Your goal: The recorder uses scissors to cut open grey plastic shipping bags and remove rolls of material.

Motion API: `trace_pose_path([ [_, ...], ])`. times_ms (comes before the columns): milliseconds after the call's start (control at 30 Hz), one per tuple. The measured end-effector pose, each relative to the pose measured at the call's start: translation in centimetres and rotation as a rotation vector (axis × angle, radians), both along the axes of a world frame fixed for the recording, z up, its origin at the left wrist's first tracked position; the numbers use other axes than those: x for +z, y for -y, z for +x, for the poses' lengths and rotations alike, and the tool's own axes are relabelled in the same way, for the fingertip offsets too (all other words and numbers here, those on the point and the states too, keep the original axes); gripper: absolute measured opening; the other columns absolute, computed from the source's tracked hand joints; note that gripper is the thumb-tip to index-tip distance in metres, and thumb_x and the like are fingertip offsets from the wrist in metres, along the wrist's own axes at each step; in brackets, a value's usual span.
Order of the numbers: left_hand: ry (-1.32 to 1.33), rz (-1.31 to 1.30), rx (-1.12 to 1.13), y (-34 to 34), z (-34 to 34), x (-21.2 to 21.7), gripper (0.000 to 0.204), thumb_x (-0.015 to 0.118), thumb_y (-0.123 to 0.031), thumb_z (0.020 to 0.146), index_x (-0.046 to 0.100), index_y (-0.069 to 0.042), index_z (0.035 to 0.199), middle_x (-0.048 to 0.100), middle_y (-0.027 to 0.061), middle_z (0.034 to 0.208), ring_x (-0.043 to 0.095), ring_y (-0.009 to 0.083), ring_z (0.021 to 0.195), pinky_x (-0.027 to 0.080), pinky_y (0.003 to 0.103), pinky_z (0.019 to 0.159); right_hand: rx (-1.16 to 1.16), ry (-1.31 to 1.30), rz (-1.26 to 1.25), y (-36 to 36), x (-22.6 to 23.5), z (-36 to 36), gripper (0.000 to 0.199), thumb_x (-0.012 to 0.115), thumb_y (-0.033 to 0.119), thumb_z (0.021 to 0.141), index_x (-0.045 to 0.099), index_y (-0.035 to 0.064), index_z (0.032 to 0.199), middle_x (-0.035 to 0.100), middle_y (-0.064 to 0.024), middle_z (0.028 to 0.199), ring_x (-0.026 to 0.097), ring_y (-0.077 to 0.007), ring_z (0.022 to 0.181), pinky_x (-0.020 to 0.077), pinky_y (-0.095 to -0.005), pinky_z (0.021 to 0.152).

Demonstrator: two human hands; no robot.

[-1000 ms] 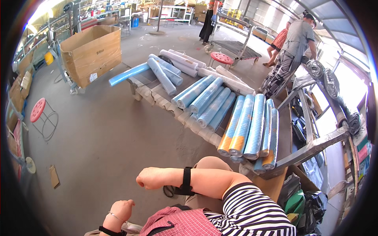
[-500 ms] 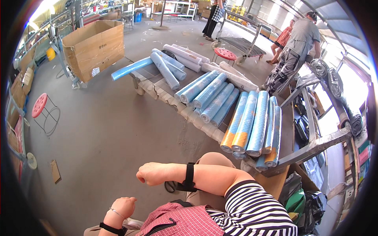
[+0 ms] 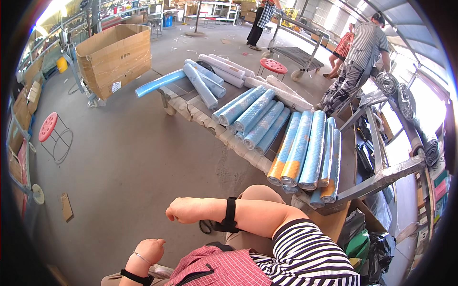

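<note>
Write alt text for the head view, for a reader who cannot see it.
A seated person's right hand is a closed fist raised over the lap, a black strap on its wrist; the left hand is curled low by the knee. Ahead, blue bubble-wrapped rolls lie on a low rack, with a cardboard box and red stool on the concrete floor.

Workshop floor with cardboard, stools and a trolley

An open cardboard box (image 3: 114, 57) is seen far left on a wheeled frame, and a red stool (image 3: 49, 127) is set on the grey floor at the left edge. A second red stool (image 3: 273, 66) is placed farther off, beside a flat trolley (image 3: 298, 52), where two people are standing at the far right.
</note>
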State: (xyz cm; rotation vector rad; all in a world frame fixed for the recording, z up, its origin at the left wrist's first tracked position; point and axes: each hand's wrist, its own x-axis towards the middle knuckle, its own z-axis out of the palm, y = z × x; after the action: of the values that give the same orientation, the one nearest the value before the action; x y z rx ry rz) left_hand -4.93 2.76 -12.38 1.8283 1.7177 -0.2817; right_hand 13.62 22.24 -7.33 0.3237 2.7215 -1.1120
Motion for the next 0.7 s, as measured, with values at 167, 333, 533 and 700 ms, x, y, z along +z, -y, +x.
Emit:
trace_pose_path([
  [167,0.005,-0.002,-0.008,0.01,0.16,0.3,0.032,0.053,-0.02,0.09,0.067,-0.006,0.115,0.071,0.0179,0.105,0.066,0.0343,0.101,0.052,0.044,0.09,0.006,-0.005,0.024,0.06,-0.2,0.06,0.027,0.057,-0.003,0.078,0.067,0.0017,0.103,0.068,-0.0172,0.097,0.064,-0.0348,0.098,0.0509,-0.0432,0.085],
  [333,0.01,-0.002,-0.015,0.02,0.15,0.46,0.032,0.054,-0.021,0.09,0.067,-0.006,0.115,0.071,0.0179,0.105,0.066,0.0345,0.101,0.051,0.044,0.09,0.005,-0.015,0.076,0.04,-0.3,-0.03,0.028,0.058,-0.004,0.077,0.067,0.0021,0.103,0.067,-0.0169,0.101,0.062,-0.0347,0.103,0.0497,-0.0432,0.089],
  [533,0.014,0.029,-0.036,0.11,-0.1,0.07,0.029,0.056,-0.024,0.089,0.068,-0.008,0.111,0.071,0.0179,0.1,0.068,0.0343,0.096,0.054,0.044,0.084,0.001,0.06,0.005,-0.09,0.05,-0.25,0.018,0.057,-0.001,0.078,0.069,0.0028,0.092,0.069,-0.0153,0.09,0.066,-0.0336,0.09,0.0522,-0.0415,0.08],
  [700,-0.008,0.036,-0.045,0.16,-0.04,0.12,0.029,0.056,-0.024,0.089,0.067,-0.008,0.111,0.071,0.0179,0.098,0.068,0.0342,0.095,0.054,0.044,0.084,-0.002,0.055,0.008,-0.06,0.35,-0.26,0.016,0.059,-0.001,0.074,0.07,0.0042,0.085,0.071,-0.0152,0.087,0.067,-0.0326,0.084,0.0534,-0.0407,0.072],
])
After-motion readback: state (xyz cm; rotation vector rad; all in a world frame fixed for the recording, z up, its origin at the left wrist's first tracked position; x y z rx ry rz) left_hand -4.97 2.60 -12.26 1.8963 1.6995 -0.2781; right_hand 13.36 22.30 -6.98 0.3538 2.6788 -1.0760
